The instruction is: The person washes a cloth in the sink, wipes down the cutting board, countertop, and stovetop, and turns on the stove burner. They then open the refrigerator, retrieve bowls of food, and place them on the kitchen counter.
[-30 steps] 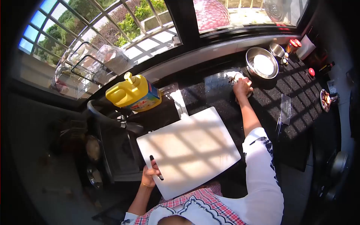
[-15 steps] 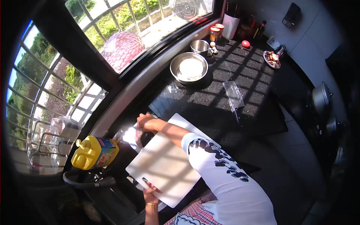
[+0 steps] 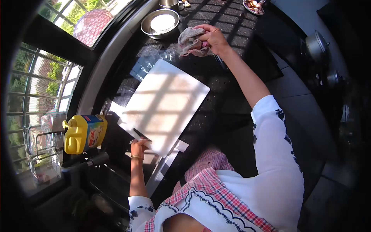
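Note:
My left hand (image 3: 139, 148) is closed round the near edge of a white cutting board (image 3: 166, 104), at its dark handle slot. The board is held tilted above the black counter, barred with window shadows. Up and to the right, my right hand (image 3: 215, 40) grips a crumpled grey cloth (image 3: 189, 40) with a pinkish patch. The cloth hangs over the counter, apart from the board. Just beyond it stands a metal bowl (image 3: 144, 26) with a round white mass (image 3: 162, 23) inside. The cleaver is mostly hidden behind my right hand and forearm.
A yellow jug (image 3: 79, 133) stands left of the board, near the faucet (image 3: 96, 159) and dark sink. A small metal pot (image 3: 169, 4) and a plate of food pieces (image 3: 254, 6) are at the back. Covered pots (image 3: 317, 45) stand at right.
My right hand has moved from the board's far left side to its upper right, with the cloth now in plain sight. My left hand and the board have shifted; the camera view has turned.

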A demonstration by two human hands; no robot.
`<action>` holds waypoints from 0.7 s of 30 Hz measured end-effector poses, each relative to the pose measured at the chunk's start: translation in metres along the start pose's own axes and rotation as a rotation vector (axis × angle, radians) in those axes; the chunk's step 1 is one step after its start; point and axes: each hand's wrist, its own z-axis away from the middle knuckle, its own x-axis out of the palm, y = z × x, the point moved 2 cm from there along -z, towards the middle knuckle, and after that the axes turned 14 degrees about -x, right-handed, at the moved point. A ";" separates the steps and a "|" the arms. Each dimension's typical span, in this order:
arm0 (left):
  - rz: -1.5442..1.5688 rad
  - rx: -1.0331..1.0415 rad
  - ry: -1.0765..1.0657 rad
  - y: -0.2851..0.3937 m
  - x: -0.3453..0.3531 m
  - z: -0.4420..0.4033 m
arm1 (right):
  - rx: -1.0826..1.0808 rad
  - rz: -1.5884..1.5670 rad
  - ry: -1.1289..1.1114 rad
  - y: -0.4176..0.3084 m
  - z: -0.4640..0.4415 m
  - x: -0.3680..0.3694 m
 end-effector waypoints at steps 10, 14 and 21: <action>-0.759 0.874 0.433 -0.005 0.041 0.048 | 0.031 0.187 0.412 -0.115 0.151 -0.147; -0.322 0.197 -0.401 -0.070 0.151 0.094 | 0.083 0.167 0.442 -0.117 0.200 -0.176; -0.179 -0.331 -0.481 -0.179 0.243 0.065 | -0.026 0.571 -0.419 -0.030 0.301 -0.080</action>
